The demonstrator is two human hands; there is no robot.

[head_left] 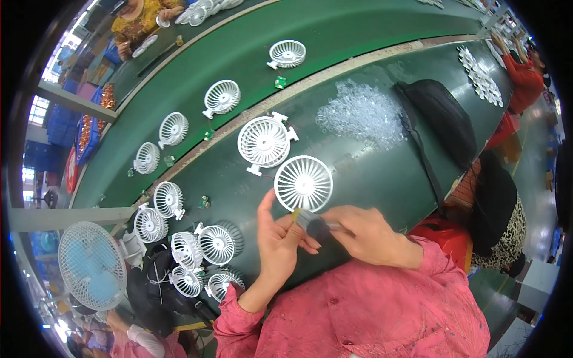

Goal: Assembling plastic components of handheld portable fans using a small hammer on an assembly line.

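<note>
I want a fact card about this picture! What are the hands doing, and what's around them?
Left hand: fingers on a small grey object with a dark end; too unclear to name
Right hand: at the object's dark end
Just beyond the hands: a round white fan cage
Pile on the table: small clear pieces
Right of the pile: a black bag
Green strip behind: four more white cages
Far left: a big fan with blue blades

on table [388, 186] | fan grilles [262, 142] left of piece pile [363, 114] | bag [443, 116] right
</note>
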